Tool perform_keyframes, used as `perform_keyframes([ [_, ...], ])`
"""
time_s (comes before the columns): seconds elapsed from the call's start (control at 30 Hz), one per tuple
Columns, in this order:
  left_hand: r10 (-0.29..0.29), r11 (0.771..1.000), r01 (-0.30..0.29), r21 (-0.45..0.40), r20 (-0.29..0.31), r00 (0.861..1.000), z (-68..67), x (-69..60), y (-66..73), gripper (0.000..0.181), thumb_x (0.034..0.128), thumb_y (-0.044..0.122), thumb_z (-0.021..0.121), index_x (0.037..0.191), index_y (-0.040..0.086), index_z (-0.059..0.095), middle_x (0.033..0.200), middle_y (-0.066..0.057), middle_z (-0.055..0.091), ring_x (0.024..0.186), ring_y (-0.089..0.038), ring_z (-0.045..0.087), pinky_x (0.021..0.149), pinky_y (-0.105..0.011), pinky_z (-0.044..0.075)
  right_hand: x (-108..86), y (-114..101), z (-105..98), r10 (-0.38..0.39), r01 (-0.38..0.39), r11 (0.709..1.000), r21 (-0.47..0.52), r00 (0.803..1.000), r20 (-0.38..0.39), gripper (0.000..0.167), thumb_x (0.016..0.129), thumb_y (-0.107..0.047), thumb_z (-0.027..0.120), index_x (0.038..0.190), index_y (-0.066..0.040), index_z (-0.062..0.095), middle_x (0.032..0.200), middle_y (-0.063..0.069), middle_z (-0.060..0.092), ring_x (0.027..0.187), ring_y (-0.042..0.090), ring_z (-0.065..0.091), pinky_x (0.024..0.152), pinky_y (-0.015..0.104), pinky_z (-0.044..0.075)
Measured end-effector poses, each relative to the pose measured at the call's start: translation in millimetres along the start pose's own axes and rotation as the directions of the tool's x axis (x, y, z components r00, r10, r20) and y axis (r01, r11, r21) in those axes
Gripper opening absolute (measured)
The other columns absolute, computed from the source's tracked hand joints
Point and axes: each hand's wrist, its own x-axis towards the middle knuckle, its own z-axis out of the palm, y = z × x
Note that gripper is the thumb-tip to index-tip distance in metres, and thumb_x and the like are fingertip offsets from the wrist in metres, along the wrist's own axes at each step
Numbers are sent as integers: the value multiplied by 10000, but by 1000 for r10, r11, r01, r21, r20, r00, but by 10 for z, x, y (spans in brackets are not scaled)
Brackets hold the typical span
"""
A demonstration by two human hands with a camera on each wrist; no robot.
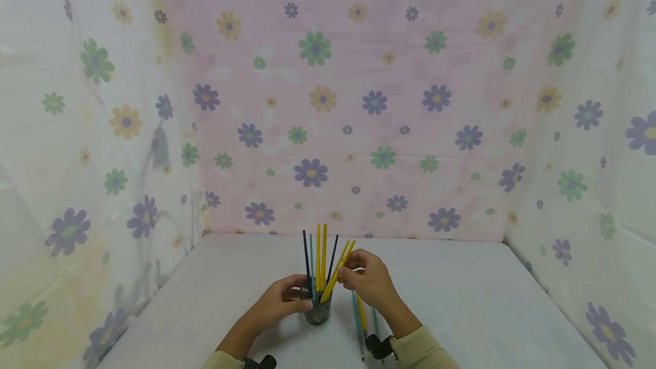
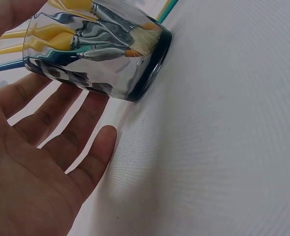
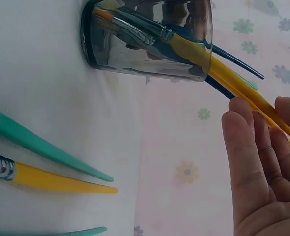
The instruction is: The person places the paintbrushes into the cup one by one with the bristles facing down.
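Left hand [image 1: 275,302] round glass cup [image 1: 318,316], some fingertips apparently hidden

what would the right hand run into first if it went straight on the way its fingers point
Beyond the slanted yellow-handled paintbrushes it pinches, the right hand would probably first meet the slim dark-blue brush handle standing in the clear glass jar, though depth is hard to judge.
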Motion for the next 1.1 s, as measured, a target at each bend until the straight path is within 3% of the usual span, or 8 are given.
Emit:
perform_keyframes([
  [0.3,11,1000,-11,-7,8,1000,0,1,-8,605,938,291,776,1454,77,542,1431,-135,611,1262,-300,622,1057,-505,531,-13,-79,-111,24,-24,1000,-5,1000,19,281,967,-204,729,1173,-32,646,1062,113,692,881,193,733,748,371,649],
  [0.57,19,1000,-19,-22,22,1000,7,1,7,615,948,276,759,1465,53,512,1463,-152,579,1311,-323,590,1097,-537,493,12,69,-224,102,-102,988,-115,995,-3,231,935,-157,722,1120,-34,659,1014,105,691,832,230,730,686,356,644],
  [0.77,18,998,-16,-60,38,999,6,-1,11,625,948,254,763,1461,19,495,1446,-169,593,1306,-320,608,1081,-468,523,29,220,-325,205,-208,954,-217,978,-35,294,903,-135,767,1147,-10,660,994,88,690,764,176,695,628,343,626],
  [1.1,27,998,-23,-66,53,998,-4,-4,5,613,952,254,766,1452,22,498,1457,-175,583,1301,-311,614,1061,-391,542,71,428,-468,335,-343,896,-283,939,-78,318,884,-148,799,1130,-9,653,980,98,673,757,190,683,586,306,607],
])
